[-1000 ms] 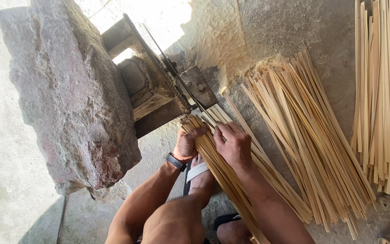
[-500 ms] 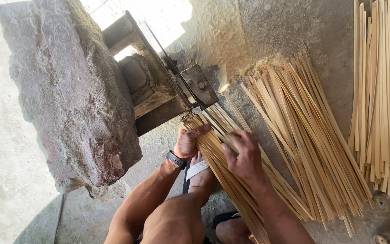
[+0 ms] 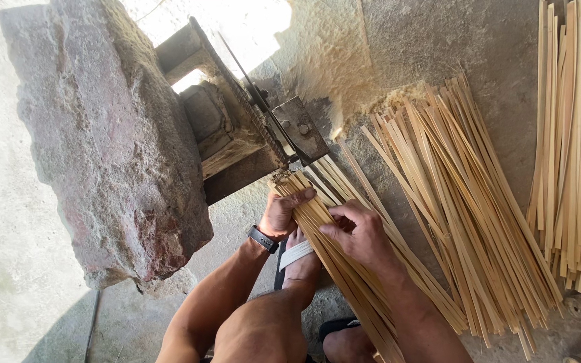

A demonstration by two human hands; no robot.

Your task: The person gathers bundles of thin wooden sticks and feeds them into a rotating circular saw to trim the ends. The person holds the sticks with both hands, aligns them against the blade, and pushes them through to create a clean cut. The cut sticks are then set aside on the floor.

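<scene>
A large stone block (image 3: 112,144) is seen beside a metal cutter (image 3: 284,131), with loose bamboo strips (image 3: 465,222) piled on the floor. A bundle of strips (image 3: 334,252) is held with its ends at the cutter; ends are best kept flush. The left hand (image 3: 284,214) is wrapped around it, the right hand (image 3: 361,235) laid on top, fingers pressed together.

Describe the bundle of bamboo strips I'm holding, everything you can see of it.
The bundle of bamboo strips is a sheaf of thin, flat, pale yellow slats, packed side by side. It runs diagonally from near the metal cutter at upper left down past the knee to the bottom edge. The left hand grips its upper end, fingers curled over the top; the right hand presses on it from the other side. Its far ends look roughly even.
</scene>
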